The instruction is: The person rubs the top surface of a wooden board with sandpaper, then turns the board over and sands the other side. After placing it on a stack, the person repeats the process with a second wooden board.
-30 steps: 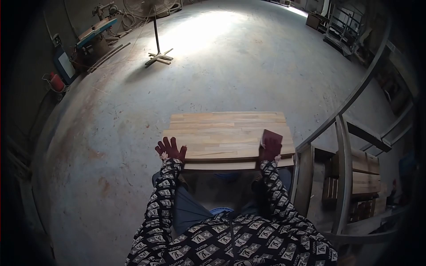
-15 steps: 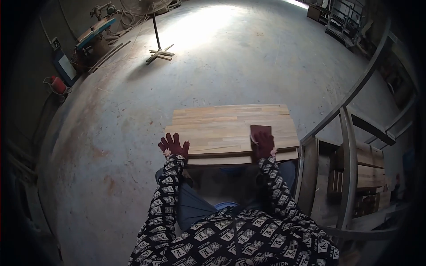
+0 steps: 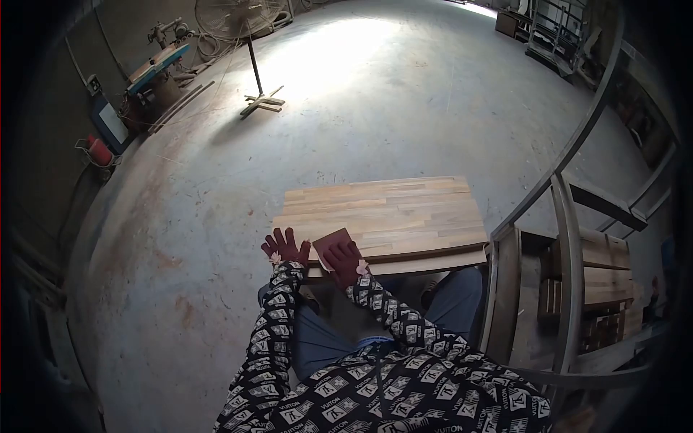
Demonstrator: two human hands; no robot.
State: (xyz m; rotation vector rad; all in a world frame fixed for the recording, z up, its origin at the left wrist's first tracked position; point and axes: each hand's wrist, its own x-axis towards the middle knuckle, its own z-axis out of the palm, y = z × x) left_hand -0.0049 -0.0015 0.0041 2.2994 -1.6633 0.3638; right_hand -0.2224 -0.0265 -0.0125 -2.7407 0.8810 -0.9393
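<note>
A wide wooden board (image 3: 390,213) of glued strips lies flat in front of my knees, with another board's pale edge (image 3: 404,264) showing beneath it. My left hand (image 3: 286,247), in a dark red glove, rests at the board's near left corner with its fingers spread. In the same kind of glove, my right hand (image 3: 343,261) presses a reddish-brown sheet of sandpaper (image 3: 333,241) onto the board near that corner. The thumb is along the sheet's near left edge, and the hand covers part of the sheet.
A metal frame rack (image 3: 565,267) stands close on my right, with stacked wooden pieces (image 3: 603,270) inside. Across the concrete floor (image 3: 180,216) are a pedestal fan (image 3: 254,68), a machine with a blue-edged top (image 3: 157,66) and a red cylinder (image 3: 99,150).
My right hand has slid the sandpaper from the right side of the board to its near left corner. My left hand stays at the left edge. The view has tilted slightly.
</note>
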